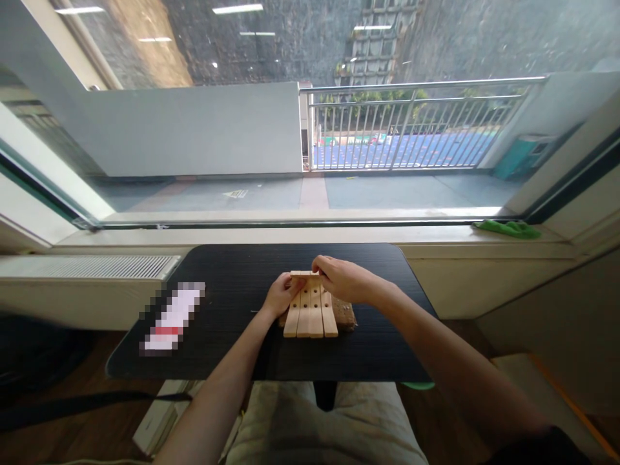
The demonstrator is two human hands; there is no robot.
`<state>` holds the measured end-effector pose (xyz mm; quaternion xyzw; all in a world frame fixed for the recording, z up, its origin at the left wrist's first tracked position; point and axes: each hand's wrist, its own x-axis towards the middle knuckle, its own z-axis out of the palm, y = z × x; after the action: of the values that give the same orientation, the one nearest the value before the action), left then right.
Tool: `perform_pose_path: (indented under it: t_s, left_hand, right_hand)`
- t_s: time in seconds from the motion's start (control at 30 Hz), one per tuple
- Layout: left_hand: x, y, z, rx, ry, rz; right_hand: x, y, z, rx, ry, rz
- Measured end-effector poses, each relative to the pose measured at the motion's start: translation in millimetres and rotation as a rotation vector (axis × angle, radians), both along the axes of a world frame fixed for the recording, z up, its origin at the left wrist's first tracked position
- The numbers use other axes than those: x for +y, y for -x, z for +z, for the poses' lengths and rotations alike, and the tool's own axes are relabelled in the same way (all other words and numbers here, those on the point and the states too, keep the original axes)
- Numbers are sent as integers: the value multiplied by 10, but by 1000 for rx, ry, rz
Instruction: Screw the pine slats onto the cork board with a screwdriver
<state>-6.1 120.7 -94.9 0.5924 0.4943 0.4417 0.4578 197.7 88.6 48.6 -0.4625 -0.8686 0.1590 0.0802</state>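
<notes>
A small piece made of pale wooden slats [310,321] lies over the middle of the black table, with rows of dark round holes across it and a crosspiece at its far end. Its left side is gripped by my left hand [279,296], the thumb reaching over the far part. My right hand [345,279] is at the far right corner, fingers curled and pinched together by the crosspiece. Whatever lies between those fingertips is too small or hidden to make out. Under the slats is a rough brown wooden block [345,316], showing mostly on the right.
The black table [217,342] stands against a window sill [242,235]. A blurred-out white and red item [174,320] lies on its left part. A green cloth [507,228] rests on the sill at the right. A radiator [92,266] is left of the table.
</notes>
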Motion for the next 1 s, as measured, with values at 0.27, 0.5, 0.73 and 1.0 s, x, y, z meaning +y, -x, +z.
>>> perform_pose_path:
  t_s: [0.27,0.5,0.73,1.0]
  left_hand:
    - [14,6,-30,8,14,0]
    - [17,5,-24,-14,18,-12]
    - [22,-5,-35,-39,12,-12]
    - [26,10,-43,-32,1,-11]
  right_hand:
    - [45,-25,-35,23,2,21]
    - [30,-32,-28,-11,-20,-11]
    - [39,-23,-45,-10,-29,-32]
    - [37,-21,-45,-5,-35,-49]
